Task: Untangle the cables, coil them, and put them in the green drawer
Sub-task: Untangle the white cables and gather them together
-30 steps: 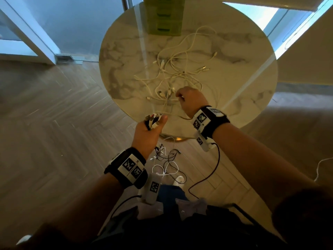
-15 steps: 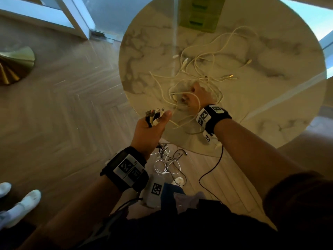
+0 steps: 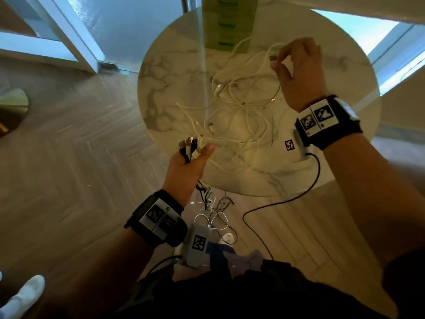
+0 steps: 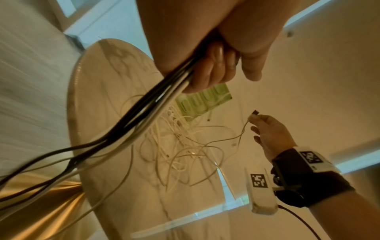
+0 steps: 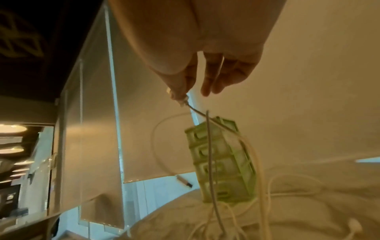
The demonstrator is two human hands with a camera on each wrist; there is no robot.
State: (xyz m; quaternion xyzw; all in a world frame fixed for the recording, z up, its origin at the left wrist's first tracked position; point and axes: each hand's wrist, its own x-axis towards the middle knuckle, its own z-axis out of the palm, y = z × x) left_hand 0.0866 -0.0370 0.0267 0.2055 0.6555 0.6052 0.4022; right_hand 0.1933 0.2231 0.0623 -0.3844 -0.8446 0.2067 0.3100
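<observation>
A tangle of white cables (image 3: 239,111) lies on the round marble table (image 3: 333,162). My left hand (image 3: 190,162) sits at the table's near edge and grips a bundle of black and white cable ends (image 3: 189,147), whose cords (image 4: 131,120) hang to the floor. My right hand (image 3: 296,65) is raised over the far part of the table. It pinches one cable's plug (image 3: 273,58) between thumb and forefinger, and its cord (image 5: 211,162) trails down into the tangle. The green drawer unit (image 3: 230,21) stands at the table's far edge (image 5: 222,164).
More black and white cords (image 3: 213,210) lie on the wood floor under my left hand. A glass partition (image 5: 92,113) stands past the table. A brass table base (image 3: 11,107) is at far left. A white shoe (image 3: 25,293) shows at bottom left.
My right hand has risen from the tangle near the table's middle and moved far and right, lifting one cable end. My left hand still holds its bundle at the near edge.
</observation>
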